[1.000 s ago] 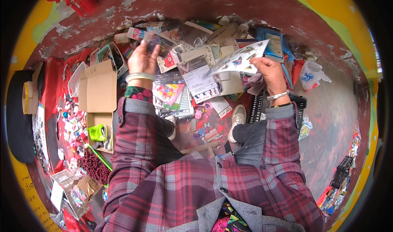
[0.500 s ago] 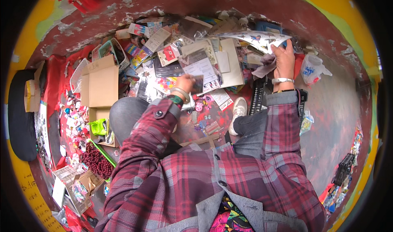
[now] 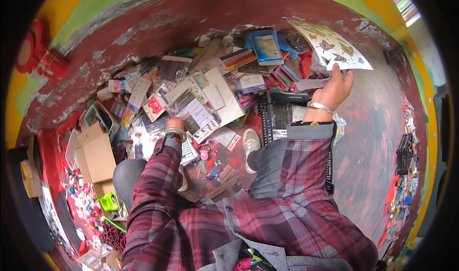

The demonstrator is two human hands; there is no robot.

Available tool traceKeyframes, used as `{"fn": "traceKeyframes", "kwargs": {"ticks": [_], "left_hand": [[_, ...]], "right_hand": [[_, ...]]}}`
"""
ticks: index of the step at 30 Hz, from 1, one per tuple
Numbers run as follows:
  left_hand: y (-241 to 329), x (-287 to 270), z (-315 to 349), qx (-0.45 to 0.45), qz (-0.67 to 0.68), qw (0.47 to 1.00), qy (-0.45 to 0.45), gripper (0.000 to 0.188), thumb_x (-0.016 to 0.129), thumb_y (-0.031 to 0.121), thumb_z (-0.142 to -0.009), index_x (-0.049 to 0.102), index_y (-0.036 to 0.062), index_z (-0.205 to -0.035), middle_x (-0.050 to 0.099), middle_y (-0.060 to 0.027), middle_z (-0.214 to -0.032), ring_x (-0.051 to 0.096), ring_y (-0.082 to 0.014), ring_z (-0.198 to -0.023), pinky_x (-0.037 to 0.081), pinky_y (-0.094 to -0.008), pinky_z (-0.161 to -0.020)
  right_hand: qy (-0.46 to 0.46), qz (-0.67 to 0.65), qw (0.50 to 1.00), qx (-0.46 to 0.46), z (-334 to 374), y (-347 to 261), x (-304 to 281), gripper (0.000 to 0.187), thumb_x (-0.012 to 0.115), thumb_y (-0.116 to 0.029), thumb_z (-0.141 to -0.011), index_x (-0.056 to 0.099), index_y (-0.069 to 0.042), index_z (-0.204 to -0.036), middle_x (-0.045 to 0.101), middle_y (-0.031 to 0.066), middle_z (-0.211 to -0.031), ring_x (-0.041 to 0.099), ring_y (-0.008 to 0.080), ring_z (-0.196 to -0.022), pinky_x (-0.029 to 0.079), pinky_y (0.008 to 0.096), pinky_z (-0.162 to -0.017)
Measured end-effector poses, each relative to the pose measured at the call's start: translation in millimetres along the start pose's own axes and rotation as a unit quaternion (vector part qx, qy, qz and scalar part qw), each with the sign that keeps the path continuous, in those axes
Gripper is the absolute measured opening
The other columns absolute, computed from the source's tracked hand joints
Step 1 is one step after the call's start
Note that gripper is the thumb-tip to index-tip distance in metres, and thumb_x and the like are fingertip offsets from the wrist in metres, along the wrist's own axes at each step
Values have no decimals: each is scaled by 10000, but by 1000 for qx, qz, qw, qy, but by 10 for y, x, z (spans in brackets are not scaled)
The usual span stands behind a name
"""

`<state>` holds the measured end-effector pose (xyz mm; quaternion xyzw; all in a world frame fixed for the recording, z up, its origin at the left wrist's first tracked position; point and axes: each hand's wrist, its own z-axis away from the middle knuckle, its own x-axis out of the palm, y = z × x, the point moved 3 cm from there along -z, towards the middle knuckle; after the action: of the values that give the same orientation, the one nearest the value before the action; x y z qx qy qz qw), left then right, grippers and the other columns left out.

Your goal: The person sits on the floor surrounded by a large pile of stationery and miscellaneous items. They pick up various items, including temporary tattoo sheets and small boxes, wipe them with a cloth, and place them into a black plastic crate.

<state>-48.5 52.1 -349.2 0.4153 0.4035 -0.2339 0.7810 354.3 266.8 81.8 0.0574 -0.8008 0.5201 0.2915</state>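
White butterfly sheet (image 3: 336,47) is pinched in R hand (image 3: 333,89); L hand (image 3: 175,122) is by the paper pile (image 3: 230,101), can't tell if it's gripping anything w/ fingers so tiny.

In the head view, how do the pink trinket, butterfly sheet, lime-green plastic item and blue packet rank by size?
Largest to smallest:
1. Butterfly sheet
2. Blue packet
3. Lime-green plastic item
4. Pink trinket
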Motion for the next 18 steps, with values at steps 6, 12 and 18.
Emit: {"fn": "traceKeyframes", "kwargs": {"ticks": [6,12,18], "left_hand": [[2290,-635,-180,186,-237,953,-29,235,618,292,-753,672,128,-913,651,-136,-809,634,-308,-768,500,-399,-685],[3473,-1309,-240,-165,693,699,-65,270,408,208,-930,473,-19,-1061,531,-179,-1109,553,-297,-956,477,-445,-831],[2626,-1167,98,-154,699,690,-109,280,438,268,-928,526,39,-793,629,-174,-909,565,-302,-989,445,-423,-886]], "right_hand": [[48,9,998,-27,-141,3,-176,327,527,29,-831,431,55,-1142,550,149,-1042,555,184,-891,462,319,-785],[40,5,999,-5,-166,43,-207,389,514,38,-833,409,49,-1207,557,154,-1063,558,189,-928,447,308,-821],[-64,-16,998,-10,44,165,31,381,537,40,-836,439,32,-1204,593,117,-1036,566,166,-916,436,290,-824]]}}
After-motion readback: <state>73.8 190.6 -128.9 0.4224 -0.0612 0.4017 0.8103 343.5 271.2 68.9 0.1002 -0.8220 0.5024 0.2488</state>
